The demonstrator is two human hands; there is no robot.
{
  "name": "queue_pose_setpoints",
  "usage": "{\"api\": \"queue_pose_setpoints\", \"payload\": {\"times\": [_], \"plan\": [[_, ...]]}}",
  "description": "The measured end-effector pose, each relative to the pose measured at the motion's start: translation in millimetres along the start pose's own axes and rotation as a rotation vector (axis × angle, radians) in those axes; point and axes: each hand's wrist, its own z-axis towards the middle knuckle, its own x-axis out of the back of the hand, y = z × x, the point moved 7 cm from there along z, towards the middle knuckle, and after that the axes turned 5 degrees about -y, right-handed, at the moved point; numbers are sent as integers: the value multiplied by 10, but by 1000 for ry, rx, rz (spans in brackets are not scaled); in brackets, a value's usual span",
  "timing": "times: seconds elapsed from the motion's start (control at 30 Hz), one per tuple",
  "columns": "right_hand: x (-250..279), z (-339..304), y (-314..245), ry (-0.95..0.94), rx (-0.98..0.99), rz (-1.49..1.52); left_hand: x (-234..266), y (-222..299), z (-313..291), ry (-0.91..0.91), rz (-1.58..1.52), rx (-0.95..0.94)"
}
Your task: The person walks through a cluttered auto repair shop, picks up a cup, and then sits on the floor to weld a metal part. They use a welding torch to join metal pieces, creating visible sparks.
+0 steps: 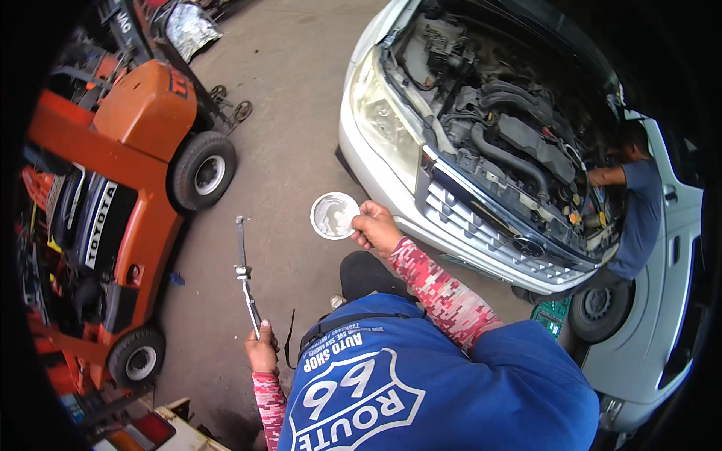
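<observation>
This is a vehicle repair workshop: a white car (pixel 385 197) with a silver grille stands with its dark, hose-filled engine bay (pixel 519 143) exposed, and a co-worker (pixel 639 214) in a grey-blue shirt reaches into it. A bulky orange forklift (pixel 143 113) stands on the hard grey-brown floor (pixel 293 98).

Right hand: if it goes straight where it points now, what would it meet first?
Beyond the round dish it holds, the right hand seems free to pass over the floor, though depth is unclear.

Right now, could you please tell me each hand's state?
Left hand: closed, holding a long metal tool.
Right hand: closed, pinching a round white-rimmed dish or lid.
</observation>
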Motion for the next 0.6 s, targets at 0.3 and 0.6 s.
{"api": "queue_pose_setpoints", "payload": {"times": [0.3,0.6], "plan": [[-581,1968,-875,81,49,11,-255,1211,2550,-123,65,-68],[-1006,3599,-1763,149,24,92,-390,2479,4387,-227,131,-51]]}}
